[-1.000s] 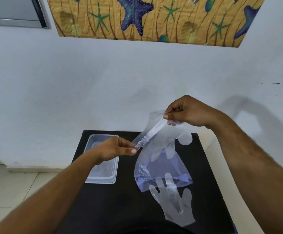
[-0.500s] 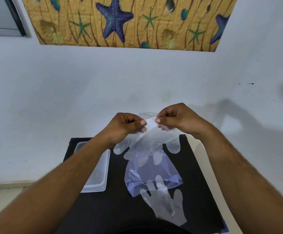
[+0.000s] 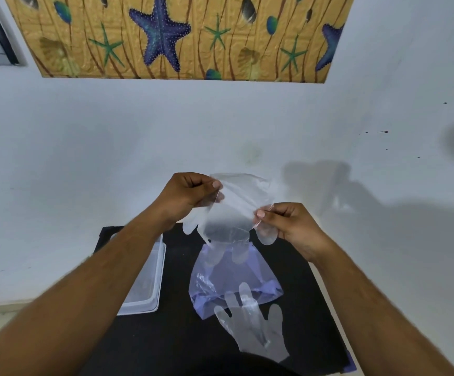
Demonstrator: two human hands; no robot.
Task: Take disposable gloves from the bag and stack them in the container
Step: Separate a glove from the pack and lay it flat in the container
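nearest glove: clear thin plastic disposable glove [image 3: 255,328] flat on black tabletop [image 3: 166,335], cuff toward viewer, fingers pointing away and overlapping bag mouth, touched by neither hand
bag: pale violet see-through plastic bag [image 3: 231,278] lying just beyond that glove, mid-table, below held glove; contents too faint to count
container: clear rectangular plastic container [image 3: 154,280] at left table edge, partly hidden under left forearm, long axis running near to far; looks close to empty, contents cannot tell
held glove: second clear disposable glove [image 3: 234,210] held up in air above far part of table, spread as a sheet, cuff up, fingers hanging down toward bag
left hand: left hand [image 3: 190,196] pinching upper left edge of held glove, thumb and forefinger closed on film, other fingers curled
right hand: right hand [image 3: 288,223] pinching right edge lower down, thumb and forefinger closed on film, so glove stretched on a slant between both pinches
key relation: container down and to the left of held glove, on left hand's side, left hand nearer; glove's long axis near vertical, container's along table depth
next move, judged: carry left and down, lay flat lengthwise in container
risk, judged: film light and clingy, likely to fold or stick to fingers on release
progress, judged: early, one glove loose on table, one in hands
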